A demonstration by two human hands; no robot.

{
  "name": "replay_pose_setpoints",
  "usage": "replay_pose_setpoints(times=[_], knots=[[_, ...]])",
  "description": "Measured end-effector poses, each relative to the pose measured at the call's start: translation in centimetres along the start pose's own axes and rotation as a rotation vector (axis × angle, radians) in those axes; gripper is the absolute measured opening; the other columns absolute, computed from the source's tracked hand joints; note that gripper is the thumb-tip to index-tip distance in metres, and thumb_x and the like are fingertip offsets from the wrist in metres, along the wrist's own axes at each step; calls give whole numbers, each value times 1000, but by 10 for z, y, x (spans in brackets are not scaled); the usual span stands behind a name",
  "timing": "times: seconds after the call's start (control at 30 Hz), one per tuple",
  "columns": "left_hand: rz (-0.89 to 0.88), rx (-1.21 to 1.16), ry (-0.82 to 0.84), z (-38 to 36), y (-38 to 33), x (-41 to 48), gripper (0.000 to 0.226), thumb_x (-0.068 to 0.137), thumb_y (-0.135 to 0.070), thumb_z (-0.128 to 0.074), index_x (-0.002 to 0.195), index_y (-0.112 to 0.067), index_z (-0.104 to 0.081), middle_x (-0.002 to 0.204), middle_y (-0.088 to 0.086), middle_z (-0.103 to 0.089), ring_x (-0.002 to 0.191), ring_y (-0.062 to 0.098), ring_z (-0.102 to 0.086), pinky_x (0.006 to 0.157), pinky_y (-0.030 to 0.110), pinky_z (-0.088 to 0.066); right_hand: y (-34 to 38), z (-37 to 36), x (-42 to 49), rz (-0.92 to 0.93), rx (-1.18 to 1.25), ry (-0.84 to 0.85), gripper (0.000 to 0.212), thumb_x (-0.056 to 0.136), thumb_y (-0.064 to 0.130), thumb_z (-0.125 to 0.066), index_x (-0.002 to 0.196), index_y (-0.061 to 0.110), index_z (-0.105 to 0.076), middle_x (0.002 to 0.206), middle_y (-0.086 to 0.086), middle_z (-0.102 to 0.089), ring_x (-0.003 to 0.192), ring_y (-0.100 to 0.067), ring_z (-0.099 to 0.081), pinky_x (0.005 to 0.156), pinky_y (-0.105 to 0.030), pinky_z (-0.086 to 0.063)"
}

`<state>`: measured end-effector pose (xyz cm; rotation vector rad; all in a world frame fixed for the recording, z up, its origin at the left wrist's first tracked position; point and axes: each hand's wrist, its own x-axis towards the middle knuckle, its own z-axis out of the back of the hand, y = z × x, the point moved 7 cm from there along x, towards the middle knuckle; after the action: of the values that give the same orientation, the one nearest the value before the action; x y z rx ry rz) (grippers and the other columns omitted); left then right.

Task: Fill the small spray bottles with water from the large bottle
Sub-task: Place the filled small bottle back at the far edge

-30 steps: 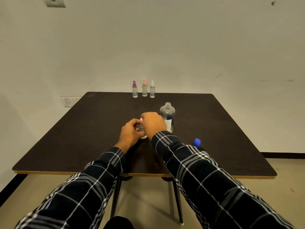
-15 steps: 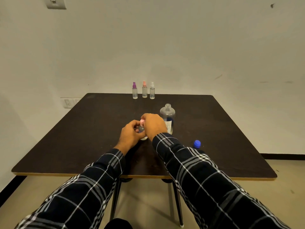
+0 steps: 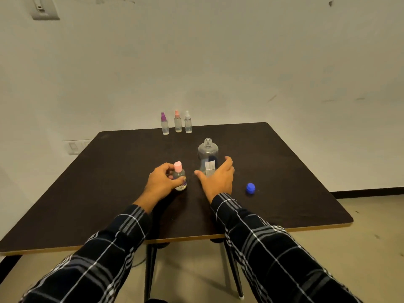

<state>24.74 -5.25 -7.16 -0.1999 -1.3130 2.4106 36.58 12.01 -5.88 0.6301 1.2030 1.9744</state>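
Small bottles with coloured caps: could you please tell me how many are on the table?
4. Three stand in a row at the far edge: purple-capped bottle, peach-capped bottle, white-capped bottle. The pink-capped bottle is near the front, held by the left hand. None seem hidden.

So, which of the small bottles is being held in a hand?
The pink-capped bottle near the table's front, gripped by the left hand. The three spray bottles stand untouched in a row at the far edge.
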Motion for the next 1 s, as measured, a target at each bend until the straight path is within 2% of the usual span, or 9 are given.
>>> replay_pose_setpoints(times=[0.07, 0.2, 0.4, 0.57, 0.73, 0.9, 1.0], knots=[[-16, 33, 18, -2, -3, 6, 39, 79, -21, -85, 111, -26, -63, 99, -9, -67, 89, 7, -65, 70, 17, -46, 1, -10, 11, 26, -39, 74, 110, 69, 34, -89, 152, 24, -18, 149, -9, -40, 136, -28, -43, 106, -48, -45], [-68, 124, 76, -8, -15, 31, 40, 77, -23, -86, 112, -24, -67, 98, -11, -69, 90, 5, -65, 71, 17, -46, -1, -19, 32, 30, -52, 99, 88, 76, 28, -85, 145, 27, -31, 139, -6, -53, 130, -28, -52, 104, -48, -47], [-140, 176, 100, -36, -46, 98, 46, 79, -25, -85, 120, -20, -66, 105, -3, -69, 98, 14, -65, 76, 22, -45, -11, -1, 73, -21, -3, -1, 75, 83, 20, -79, 142, 26, -33, 135, -5, -56, 125, -28, -55, 101, -48, -49], [-201, 173, 59, -63, -71, 165, 50, 82, -28, -83, 126, -15, -64, 108, -3, -66, 99, 14, -62, 82, 26, -45, -20, 10, 103, -30, 3, -52, 74, 84, 21, -78, 142, 27, -33, 133, -4, -56, 122, -29, -57, 97, -47, -51], [-219, 184, 22, -83, -78, 235, 50, 82, -26, -83, 125, -11, -64, 114, 6, -69, 105, 22, -65, 91, 34, -52, -25, 13, 127, -33, -16, -54, 76, 84, 22, -77, 144, 29, -30, 135, -3, -55, 124, -27, -56, 99, -46, -50], [-199, 186, -72, -93, -88, 286, 45, 83, -23, -82, 123, -6, -67, 119, 12, -70, 109, 30, -65, 88, 32, -48, -29, 9, 133, -15, -6, -40, 77, 85, 24, -77, 144, 31, -28, 138, -2, -52, 125, -27, -54, 100, -47, -49], [-158, 213, -117, -100, -90, 306, 44, 85, -22, -80, 122, -3, -67, 120, 17, -69, 110, 34, -65, 91, 37, -49, -30, 7, 135, -31, 3, -23, 79, 85, 23, -76, 145, 32, -25, 139, -2, -49, 127, -27, -53, 100, -47, -49]])
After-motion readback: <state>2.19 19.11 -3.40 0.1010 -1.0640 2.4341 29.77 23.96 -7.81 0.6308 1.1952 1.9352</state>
